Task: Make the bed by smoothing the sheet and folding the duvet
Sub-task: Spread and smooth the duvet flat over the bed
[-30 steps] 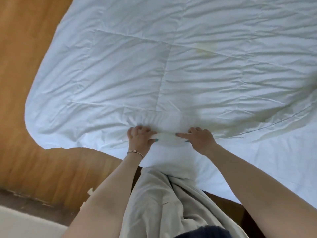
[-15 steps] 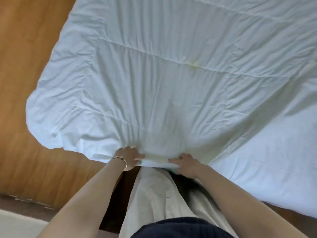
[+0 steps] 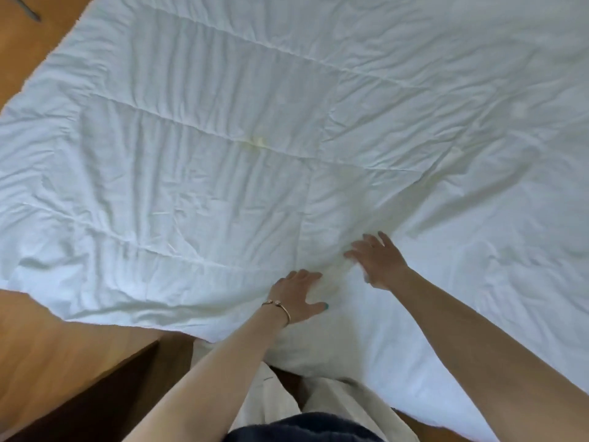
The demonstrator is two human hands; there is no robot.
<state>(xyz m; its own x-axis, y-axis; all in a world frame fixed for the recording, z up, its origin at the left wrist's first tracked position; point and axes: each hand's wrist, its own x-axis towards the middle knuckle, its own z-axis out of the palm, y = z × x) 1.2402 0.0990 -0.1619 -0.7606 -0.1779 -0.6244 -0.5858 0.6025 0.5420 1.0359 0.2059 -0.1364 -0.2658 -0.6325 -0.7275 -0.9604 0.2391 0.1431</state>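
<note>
The white quilted duvet point(image 3: 223, 138) lies spread flat across the bed, stretching away from both hands and off to either side of them; its near edge runs crosswise just under the left hand point(image 3: 299, 295). That hand rests flat on the duvet by the edge, fingers point(image 3: 302, 275) spread and straight, holding nothing. The right hand point(image 3: 377, 263) lies just beyond and beside it, fingers splayed on the cloth, blurred. Both are about equally near the edge, so either could take it up for a fold. The smooth white sheet point(image 3: 430, 346) shows on the right hand's near side. The wooden floor point(image 3: 47, 352) lies to the left hand's outer side. Nothing stands in the way. A faint yellowish stain point(image 3: 258, 141) sits well beyond the fingers.
</note>
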